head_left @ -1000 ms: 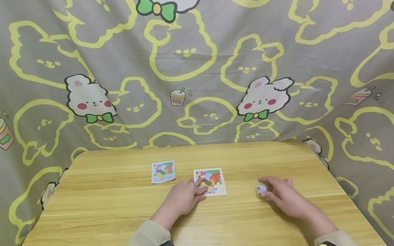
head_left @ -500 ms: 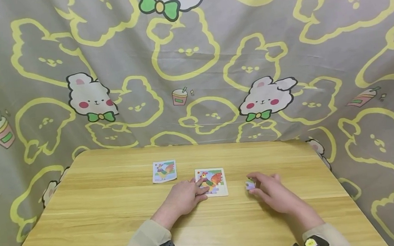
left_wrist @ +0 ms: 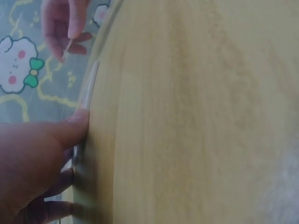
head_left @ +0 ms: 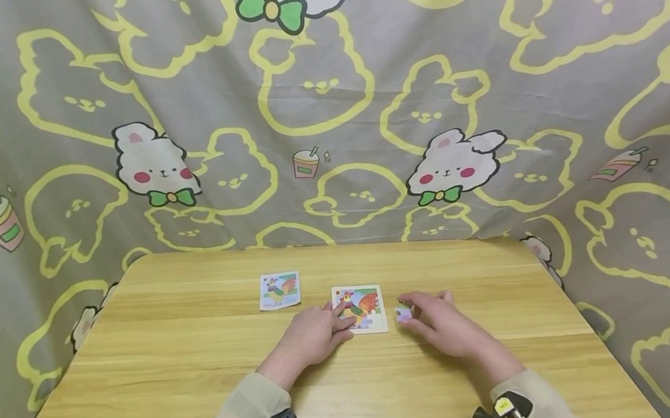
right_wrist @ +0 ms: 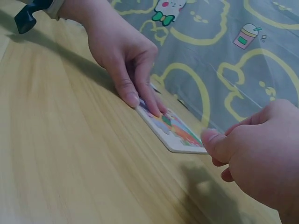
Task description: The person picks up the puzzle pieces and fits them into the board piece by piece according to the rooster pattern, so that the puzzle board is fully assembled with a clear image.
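On the table, a jigsaw puzzle board (head_left: pixel 372 306) shows a colourful rooster inside a pale frame; part of its lower right is bare. My left hand (head_left: pixel 308 335) rests its straight fingers on the board's left part, and the thumb touches the near-left edge. Just right of the board, my right hand (head_left: pixel 445 323) pinches a small purple and green puzzle piece (head_left: pixel 403 313) between thumb and fingers, held above the table. From the right wrist camera, the right hand (right_wrist: pixel 259 154) hides that piece, while the left fingers (right_wrist: pixel 147 91) press on the board.
A paper card (head_left: pixel 279 290) with the same rooster picture lies behind and left of the board. The wooden table (head_left: pixel 205 372) meets a grey curtain (head_left: pixel 340 140) with yellow outlines and rabbits at its back and sides.
My right hand has moved left with the puzzle piece, from well right of the board to close beside it. The left hand stays on the board.
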{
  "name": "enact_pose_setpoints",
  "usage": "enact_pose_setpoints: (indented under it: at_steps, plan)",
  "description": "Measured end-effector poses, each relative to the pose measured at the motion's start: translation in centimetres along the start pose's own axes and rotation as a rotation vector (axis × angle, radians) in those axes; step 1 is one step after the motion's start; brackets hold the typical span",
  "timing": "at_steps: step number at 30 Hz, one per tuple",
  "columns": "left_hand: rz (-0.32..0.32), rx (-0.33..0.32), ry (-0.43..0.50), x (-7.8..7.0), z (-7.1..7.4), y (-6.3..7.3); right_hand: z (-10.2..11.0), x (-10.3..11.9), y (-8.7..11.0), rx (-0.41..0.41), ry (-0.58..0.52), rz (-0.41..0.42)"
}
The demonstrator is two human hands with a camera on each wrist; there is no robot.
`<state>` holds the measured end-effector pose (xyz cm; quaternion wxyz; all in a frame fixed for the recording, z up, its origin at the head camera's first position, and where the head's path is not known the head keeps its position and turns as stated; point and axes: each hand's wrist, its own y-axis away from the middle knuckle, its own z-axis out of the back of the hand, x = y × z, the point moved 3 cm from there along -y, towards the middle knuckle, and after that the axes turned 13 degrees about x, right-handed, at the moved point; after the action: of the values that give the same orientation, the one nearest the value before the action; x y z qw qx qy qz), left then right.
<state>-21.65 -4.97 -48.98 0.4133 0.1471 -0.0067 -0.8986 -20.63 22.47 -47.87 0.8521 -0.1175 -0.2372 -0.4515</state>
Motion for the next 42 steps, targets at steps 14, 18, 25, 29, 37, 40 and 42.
enact_pose_setpoints:
  at_steps: [14, 18, 25, 29, 37, 40, 42]
  plan:
    - [-0.004, -0.007, 0.040, -0.3, 0.2, -0.3, -1.9, 0.7, -2.6, 0.013, 0.036, 0.082]
    - [-0.001, -0.004, 0.044, -0.3, 0.2, -0.3, -2.2, 0.8, -3.0, 0.033, 0.029, 0.081]
    - [0.013, 0.002, 0.050, -0.3, 0.0, -0.2, -2.7, 0.8, -3.5, 0.045, 0.043, 0.062]
    - [0.021, 0.010, 0.050, -0.3, -0.1, -0.2, -3.0, 0.9, -3.7, 0.050, 0.047, 0.055]
    - [0.023, 0.011, 0.037, -0.3, -0.1, -0.3, -3.6, 1.4, -4.2, 0.026, 0.044, 0.073]
    - [0.038, 0.023, 0.009, -0.5, -0.2, -0.3, -3.8, 1.4, -4.2, 0.018, 0.035, 0.066]
    - [0.050, 0.031, -0.028, -0.9, -0.1, -0.2, -3.8, 1.4, -4.1, 0.010, 0.021, 0.063]
